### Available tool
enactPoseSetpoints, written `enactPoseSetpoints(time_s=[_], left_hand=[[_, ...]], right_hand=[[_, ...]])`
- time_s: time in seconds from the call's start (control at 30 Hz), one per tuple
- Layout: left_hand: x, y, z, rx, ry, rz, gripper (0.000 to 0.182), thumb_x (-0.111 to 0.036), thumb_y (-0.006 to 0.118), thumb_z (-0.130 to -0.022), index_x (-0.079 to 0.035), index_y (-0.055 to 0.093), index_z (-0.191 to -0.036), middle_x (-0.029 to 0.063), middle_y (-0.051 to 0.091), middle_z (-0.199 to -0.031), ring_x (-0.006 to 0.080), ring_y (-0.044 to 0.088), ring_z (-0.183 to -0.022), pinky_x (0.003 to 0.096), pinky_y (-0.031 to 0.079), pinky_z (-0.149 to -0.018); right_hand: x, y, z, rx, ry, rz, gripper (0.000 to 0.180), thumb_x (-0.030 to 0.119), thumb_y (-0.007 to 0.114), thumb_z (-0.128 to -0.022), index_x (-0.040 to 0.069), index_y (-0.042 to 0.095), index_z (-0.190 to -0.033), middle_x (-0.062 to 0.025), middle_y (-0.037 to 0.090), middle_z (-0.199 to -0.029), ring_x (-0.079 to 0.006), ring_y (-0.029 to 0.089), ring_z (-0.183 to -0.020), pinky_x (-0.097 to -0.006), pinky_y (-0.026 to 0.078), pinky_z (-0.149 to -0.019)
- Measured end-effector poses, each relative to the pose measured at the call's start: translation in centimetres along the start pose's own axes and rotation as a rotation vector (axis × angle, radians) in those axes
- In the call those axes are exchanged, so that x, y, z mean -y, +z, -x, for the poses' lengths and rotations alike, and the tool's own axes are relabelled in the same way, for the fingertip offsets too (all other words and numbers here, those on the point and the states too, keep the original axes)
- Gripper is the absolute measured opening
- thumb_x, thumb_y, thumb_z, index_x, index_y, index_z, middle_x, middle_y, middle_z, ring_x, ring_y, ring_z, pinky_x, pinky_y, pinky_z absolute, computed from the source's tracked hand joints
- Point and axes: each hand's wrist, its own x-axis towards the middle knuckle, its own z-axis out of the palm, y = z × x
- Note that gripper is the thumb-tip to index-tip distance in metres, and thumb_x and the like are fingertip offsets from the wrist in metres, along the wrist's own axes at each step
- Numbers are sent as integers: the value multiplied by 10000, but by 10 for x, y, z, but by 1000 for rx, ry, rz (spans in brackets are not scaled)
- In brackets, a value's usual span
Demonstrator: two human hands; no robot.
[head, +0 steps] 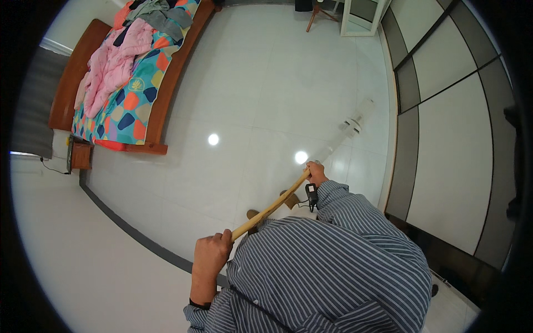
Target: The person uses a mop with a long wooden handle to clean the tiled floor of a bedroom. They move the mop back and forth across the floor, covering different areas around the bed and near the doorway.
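A light yellow wooden pole (270,208) runs slantwise across the front of my body, above the floor. My left hand (212,252) is closed around its near end, close to my waist. Farther forward, my right hand (316,174) grips the other visible end; whatever the pole may have beyond that fist cannot be made out. Beside my right wrist hangs a small black device (311,193) with a thin cable. Brown footwear (290,200) shows on my feet below the pole.
Glossy pale floor tiles (233,91) reflect ceiling lights. A wooden bed (160,120) holds a pink quilt (112,62) and heaped clothes (160,18). Sliding wardrobe doors (454,154) line the right side. At the back stands a white-framed mirror (344,25). A wall (137,283) lies close on my left.
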Motion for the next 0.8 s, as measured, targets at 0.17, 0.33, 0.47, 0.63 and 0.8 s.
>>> enactPoseSetpoints(time_s=[0.17,0.33,0.47,0.63,0.8], left_hand=[[17,3,8,24,-16,65,188,-171,678,-766,-80,515,-743,54,544,-565,226,572,-487,354,440,-435],[-4,29,15,28,-143,117,283,-246,751,-717,-72,532,-763,81,577,-607,267,583,-521,379,452,-469],[-19,29,27,97,-323,152,336,-310,776,-698,-66,552,-755,84,595,-611,278,595,-543,377,456,-491],[-40,6,32,87,-465,167,368,-326,796,-674,-61,545,-723,93,596,-609,295,591,-548,393,451,-504],[-69,-23,20,129,-607,162,370,-286,802,-670,-61,512,-715,83,578,-590,278,579,-534,379,429,-479]], right_hand=[[-21,-18,-6,19,119,-150,158,41,606,-843,44,449,-855,-99,523,-754,-213,547,-640,-359,544,-612],[-34,-38,-30,70,184,-99,133,76,582,-878,46,463,-827,-85,484,-726,-208,493,-586,-350,481,-523],[-50,-43,-39,56,233,-45,114,78,539,-899,35,442,-939,-118,491,-790,-228,509,-670,-388,505,-608],[-42,-40,-33,234,367,-45,136,138,498,-929,18,453,-884,-129,511,-787,-247,513,-682,-407,498,-635],[1,-13,-24,172,500,-17,153,140,470,-954,19,447,-865,-122,507,-781,-245,515,-695,-411,500,-702]])
